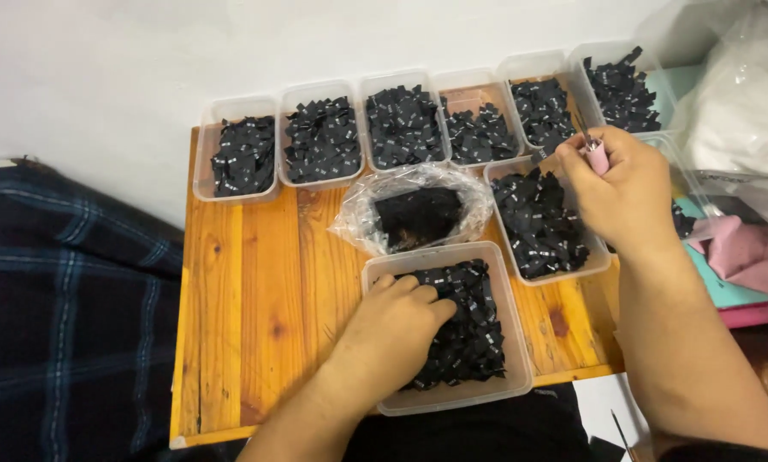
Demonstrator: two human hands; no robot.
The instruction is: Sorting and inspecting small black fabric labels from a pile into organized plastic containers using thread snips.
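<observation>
Fingers [418, 295] in black tags [469, 334], curled.

Plain white wall [101, 60] behind. Low orange-stained pine tabletop [247, 282], knots showing. Dark blue plaid blanket [67, 316] at left. Even, soft indoor light.

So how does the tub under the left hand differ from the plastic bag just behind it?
The tub is a rigid, open rectangular container; the plastic bag is soft, crumpled and rounded. The tub holds many loose black tags with the left hand resting in them; the bag wraps one dark clump, untouched. Both are clear plastic on the wooden board.
</observation>
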